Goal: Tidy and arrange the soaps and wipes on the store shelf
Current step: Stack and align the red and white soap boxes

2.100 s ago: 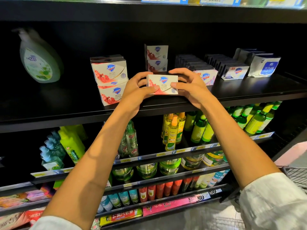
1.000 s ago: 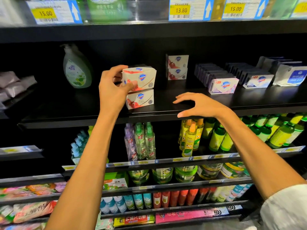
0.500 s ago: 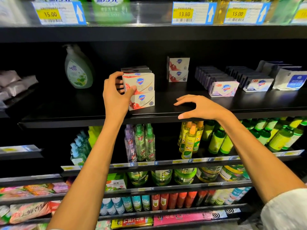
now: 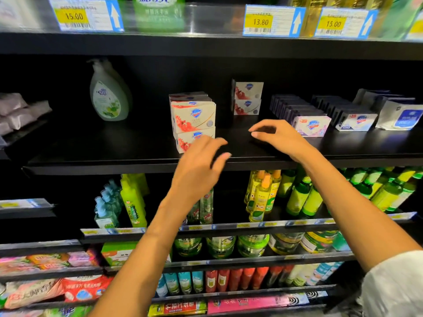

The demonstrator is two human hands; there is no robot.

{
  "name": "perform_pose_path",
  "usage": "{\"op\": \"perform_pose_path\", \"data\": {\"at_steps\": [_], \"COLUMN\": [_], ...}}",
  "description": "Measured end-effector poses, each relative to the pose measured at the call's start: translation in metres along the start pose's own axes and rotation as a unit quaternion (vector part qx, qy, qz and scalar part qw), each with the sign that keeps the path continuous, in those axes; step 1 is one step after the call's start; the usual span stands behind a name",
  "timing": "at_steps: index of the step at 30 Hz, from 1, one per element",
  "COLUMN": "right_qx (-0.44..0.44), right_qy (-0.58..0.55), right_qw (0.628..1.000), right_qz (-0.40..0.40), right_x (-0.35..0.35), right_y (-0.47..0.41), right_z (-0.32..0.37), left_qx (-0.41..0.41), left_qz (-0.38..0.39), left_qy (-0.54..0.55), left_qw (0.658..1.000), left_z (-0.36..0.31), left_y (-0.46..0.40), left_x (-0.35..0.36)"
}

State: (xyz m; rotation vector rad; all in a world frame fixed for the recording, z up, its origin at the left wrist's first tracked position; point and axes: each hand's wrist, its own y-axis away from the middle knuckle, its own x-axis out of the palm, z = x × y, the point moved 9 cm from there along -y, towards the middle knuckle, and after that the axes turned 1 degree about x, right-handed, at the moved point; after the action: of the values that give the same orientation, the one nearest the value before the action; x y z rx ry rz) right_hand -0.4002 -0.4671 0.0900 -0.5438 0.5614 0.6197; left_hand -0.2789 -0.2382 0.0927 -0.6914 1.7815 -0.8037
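Note:
A stack of white-and-red soap boxes stands near the front of the black shelf. My left hand hovers just in front of the stack's bottom box, fingers loosely spread, holding nothing. My right hand hangs over the shelf to the right of the stack, fingers loosely curled and empty. Two more red soap boxes stand stacked farther back. To the right lie a row of purple soap boxes, a row of blue soap boxes and wipe packs.
A green hand-wash pump bottle stands at the shelf's back left. Pale packets lie at the far left. Price tags line the shelf above. Green and yellow bottles fill the shelf below.
My left hand has let go of the top soap box and dropped down and rightward in front of the stack. My right hand has lifted slightly over the shelf.

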Motion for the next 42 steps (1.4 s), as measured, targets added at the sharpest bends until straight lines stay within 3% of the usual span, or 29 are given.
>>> {"op": "perform_pose_path", "data": {"at_steps": [5,9,13,17,26,36,42], "right_qx": [0.051,0.082,0.124,0.135,0.147,0.123,0.097], "right_qy": [-0.078,-0.109,-0.060,-0.127,-0.154,-0.082,-0.171], "right_qw": [0.992,0.980,0.978,0.965,0.952,0.953,0.944], "right_qz": [-0.090,-0.145,-0.158,-0.185,-0.220,-0.264,-0.265], "right_x": [-0.015,-0.024,-0.028,-0.031,-0.026,-0.037,-0.045], "right_y": [-0.041,-0.075,-0.111,-0.134,-0.171,-0.158,-0.129], "right_z": [-0.018,-0.030,-0.039,-0.048,-0.055,-0.046,-0.039], "left_qx": [-0.006,-0.002,-0.022,-0.014,-0.037,-0.035,-0.027], "left_qz": [0.244,0.327,0.315,0.270,0.306,0.303,0.284], "left_qy": [-0.007,-0.045,-0.022,0.006,0.005,-0.004,0.007], "left_qw": [0.970,0.944,0.949,0.963,0.951,0.952,0.958], "left_z": [-0.004,0.006,0.019,0.020,0.026,0.023,0.020], "left_y": [-0.016,-0.032,-0.032,-0.032,-0.034,-0.034,-0.033], "left_x": [0.072,0.093,0.095,0.089,0.095,0.094,0.090]}}
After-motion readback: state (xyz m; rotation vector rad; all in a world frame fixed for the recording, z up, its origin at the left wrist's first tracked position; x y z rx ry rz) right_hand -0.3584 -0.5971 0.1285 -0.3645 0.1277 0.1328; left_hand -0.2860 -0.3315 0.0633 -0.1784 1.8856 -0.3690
